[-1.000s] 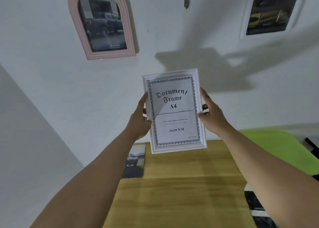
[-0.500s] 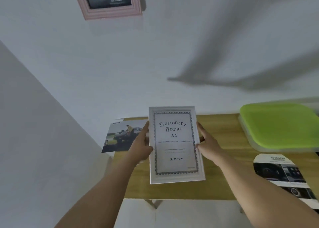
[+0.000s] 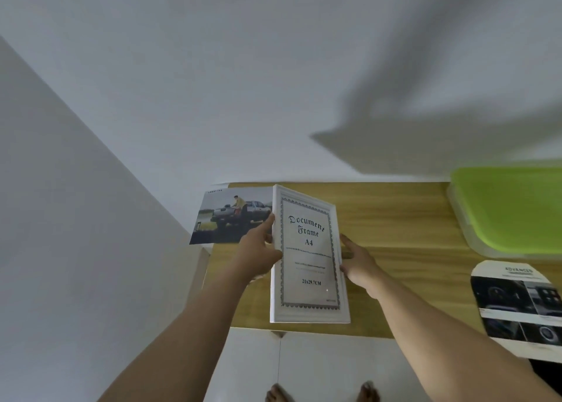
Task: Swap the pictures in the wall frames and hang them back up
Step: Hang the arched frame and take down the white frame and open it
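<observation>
Your view has dropped since half a second ago: the pink arched frame has left the top of the picture, and the white document frame [image 3: 307, 258] you carry now sits lower, over the table, with its left edge turned up toward you.

Behind everything, the white wall [image 3: 273, 67] fills the far half of the scene, crossed by a broad grey shadow on the right. Below it runs the wooden table [image 3: 395, 219], pushed against the wall. On the table's far right lies a lime-green tray [image 3: 511, 210]. The document frame stands at the table's left part, its printed "Document Frame A4" insert facing you; you cannot tell from here whether its lower edge touches the tabletop. To its left, a truck photo [image 3: 234, 216] lies flat at the far left corner, overhanging the table's edge. At the near right lies an arch-cut car brochure page [image 3: 517, 307].

Your left hand [image 3: 258, 255] grips the frame's left edge, index finger stretched along it. Your right hand [image 3: 359, 261] holds the right edge, fingers tucked behind. Your bare feet [image 3: 278, 394] show on the pale floor below.
</observation>
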